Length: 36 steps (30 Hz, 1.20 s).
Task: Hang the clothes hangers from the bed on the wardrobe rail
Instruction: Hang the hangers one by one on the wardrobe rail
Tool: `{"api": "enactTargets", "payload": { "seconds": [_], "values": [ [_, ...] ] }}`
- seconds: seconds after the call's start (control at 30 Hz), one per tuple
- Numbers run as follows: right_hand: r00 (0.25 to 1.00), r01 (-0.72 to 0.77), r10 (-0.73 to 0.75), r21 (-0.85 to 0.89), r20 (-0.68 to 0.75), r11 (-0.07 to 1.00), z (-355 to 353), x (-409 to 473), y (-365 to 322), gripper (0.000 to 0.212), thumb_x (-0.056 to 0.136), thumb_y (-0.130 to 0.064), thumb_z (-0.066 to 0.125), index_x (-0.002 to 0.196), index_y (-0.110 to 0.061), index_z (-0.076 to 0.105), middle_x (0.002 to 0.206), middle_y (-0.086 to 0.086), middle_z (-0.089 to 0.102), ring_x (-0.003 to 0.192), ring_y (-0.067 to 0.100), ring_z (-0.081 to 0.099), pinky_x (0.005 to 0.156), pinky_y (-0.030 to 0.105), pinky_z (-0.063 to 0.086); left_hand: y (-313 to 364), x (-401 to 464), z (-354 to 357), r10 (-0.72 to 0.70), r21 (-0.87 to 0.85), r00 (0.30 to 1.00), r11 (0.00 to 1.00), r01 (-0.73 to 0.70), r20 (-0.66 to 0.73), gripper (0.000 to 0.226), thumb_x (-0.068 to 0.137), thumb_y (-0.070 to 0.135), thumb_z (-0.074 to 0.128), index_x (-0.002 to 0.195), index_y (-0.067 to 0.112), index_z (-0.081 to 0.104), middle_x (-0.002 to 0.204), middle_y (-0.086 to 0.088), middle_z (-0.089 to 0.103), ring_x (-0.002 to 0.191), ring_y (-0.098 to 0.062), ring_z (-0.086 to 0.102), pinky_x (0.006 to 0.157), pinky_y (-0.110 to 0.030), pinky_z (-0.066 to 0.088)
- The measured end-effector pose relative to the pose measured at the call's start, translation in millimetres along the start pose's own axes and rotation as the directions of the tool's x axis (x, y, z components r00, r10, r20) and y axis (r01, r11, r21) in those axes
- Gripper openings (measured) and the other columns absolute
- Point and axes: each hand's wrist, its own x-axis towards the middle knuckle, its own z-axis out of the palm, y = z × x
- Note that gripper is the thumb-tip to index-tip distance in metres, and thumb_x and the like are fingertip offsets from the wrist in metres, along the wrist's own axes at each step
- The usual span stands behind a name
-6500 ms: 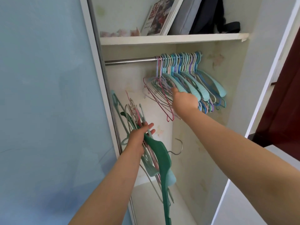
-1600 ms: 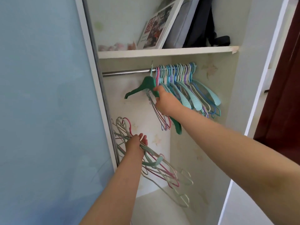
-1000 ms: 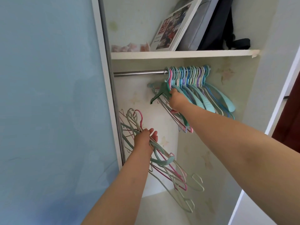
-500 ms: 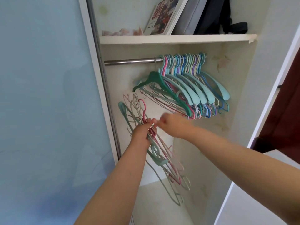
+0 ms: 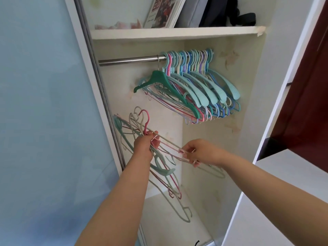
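Left hand is gripping a bundle of thin hangers below the rail, while the right hand is pinching one pale hanger from it. Hung hangers are crowding the rail's right end, a dark green hanger leftmost.

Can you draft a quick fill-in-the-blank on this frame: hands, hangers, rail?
1. The left hand grips a ____ of thin hangers below the rail.
2. The right hand pinches a thin hanger whose colour is pale ____.
3. The dark green hanger hangs at the ____ end of the row on the rail.
4. The photo frame stands on the ____ above the rail.

Missing words: bundle; pink; left; shelf
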Motion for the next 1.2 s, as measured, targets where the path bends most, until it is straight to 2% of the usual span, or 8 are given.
{"api": "enactTargets", "payload": {
  "seconds": [0.17, 0.3, 0.43, 0.57, 0.7, 0.97, 1.13, 1.2],
  "values": [
    [0.989, -0.135, 0.147, 0.242, -0.031, 0.961, -10, -6, 15, 0.015, 0.094, -0.005, 0.052, 0.108, -0.003, 0.058, 0.074, 0.004, 0.063, 0.049, 0.013, 0.06, 0.051, 0.026, 0.054, -11, 6, -13, 0.039, 0.129, 0.998, 0.991, -0.032, -0.051, 0.013, 0.096, 0.007, 0.051, 0.091, 0.013, 0.061, 0.072, -0.001, 0.06, 0.05, -0.011, 0.044, 0.04, -0.019, 0.036],
    [0.975, -0.131, 0.12, -0.05, -0.186, 0.99, -24, -11, 29, 0.029, 0.095, -0.017, 0.053, 0.123, -0.01, 0.053, 0.069, -0.003, 0.061, 0.046, 0.013, 0.05, 0.042, 0.021, 0.043, -18, 10, -17, 0.06, 0.164, 0.995, 0.985, -0.046, -0.079, 0.025, 0.098, 0.007, 0.041, 0.087, 0.02, 0.06, 0.068, 0.002, 0.054, 0.047, -0.009, 0.038, 0.035, -0.015, 0.028],
    [0.972, -0.217, 0.229, -0.152, 0.059, 0.964, -22, -11, 44, 0.069, 0.085, -0.004, 0.055, 0.147, -0.018, 0.027, 0.096, 0.001, 0.063, 0.069, 0.015, 0.062, 0.058, 0.024, 0.053, -22, 14, -20, 0.028, 0.169, 0.984, 0.986, 0.001, -0.173, 0.024, 0.099, 0.014, 0.042, 0.084, 0.02, 0.059, 0.067, 0.003, 0.054, 0.045, -0.009, 0.036, 0.037, -0.016, 0.025],
    [0.937, -0.287, 0.335, -0.764, -0.099, 0.578, -9, -4, 60, 0.038, 0.084, 0.0, 0.053, 0.121, -0.01, 0.057, 0.114, 0.009, 0.067, 0.1, 0.028, 0.066, 0.081, 0.033, 0.052, -29, 12, -20, -0.03, 0.144, 0.983, 0.988, 0.057, -0.183, 0.021, 0.099, 0.017, 0.045, 0.083, 0.018, 0.059, 0.069, 0.003, 0.055, 0.048, -0.01, 0.034, 0.04, -0.018, 0.025],
    [0.966, -0.104, 0.259, -0.945, -0.022, 0.31, 20, -2, 66, 0.038, 0.091, -0.001, 0.044, 0.126, -0.01, 0.051, 0.116, 0.007, 0.063, 0.107, 0.029, 0.062, 0.076, 0.032, 0.045, -36, 7, -22, -0.08, 0.128, 0.988, 0.987, 0.097, -0.129, 0.028, 0.1, 0.013, 0.038, 0.08, 0.019, 0.056, 0.069, 0.002, 0.05, 0.049, -0.009, 0.032, 0.043, -0.018, 0.024],
    [0.96, -0.03, 0.273, -0.95, 0.058, 0.309, 32, 7, 74, 0.066, 0.093, -0.058, 0.04, 0.142, -0.015, 0.027, 0.123, 0.009, 0.058, 0.111, 0.031, 0.058, 0.091, 0.038, 0.048, -40, 1, -23, -0.046, 0.177, 0.991, 0.982, 0.068, -0.124, 0.025, 0.098, 0.008, 0.043, 0.079, 0.017, 0.058, 0.065, 0.001, 0.051, 0.047, -0.01, 0.034, 0.038, -0.018, 0.026],
    [0.883, -0.286, 0.465, -0.705, 0.069, 0.648, 26, 4, 80, 0.108, 0.071, -0.085, 0.043, 0.15, -0.018, 0.01, 0.143, 0.006, 0.046, 0.128, 0.029, 0.047, 0.103, 0.04, 0.037, -37, -1, -32, 0.032, 0.248, 0.994, 0.969, -0.004, -0.108, 0.02, 0.097, 0.009, 0.043, 0.084, 0.013, 0.058, 0.065, -0.001, 0.051, 0.049, -0.011, 0.037, 0.04, -0.019, 0.03],
    [0.863, -0.363, 0.499, -0.587, 0.081, 0.723, 20, 5, 80, 0.108, 0.071, -0.064, 0.064, 0.149, -0.017, 0.005, 0.135, 0.012, 0.05, 0.116, 0.032, 0.054, 0.095, 0.039, 0.045, -34, -3, -33, 0.077, 0.287, 0.992, 0.957, -0.045, -0.099, 0.013, 0.098, 0.013, 0.043, 0.093, 0.012, 0.055, 0.066, -0.002, 0.052, 0.051, -0.012, 0.041, 0.041, -0.02, 0.033]
  ]
}}
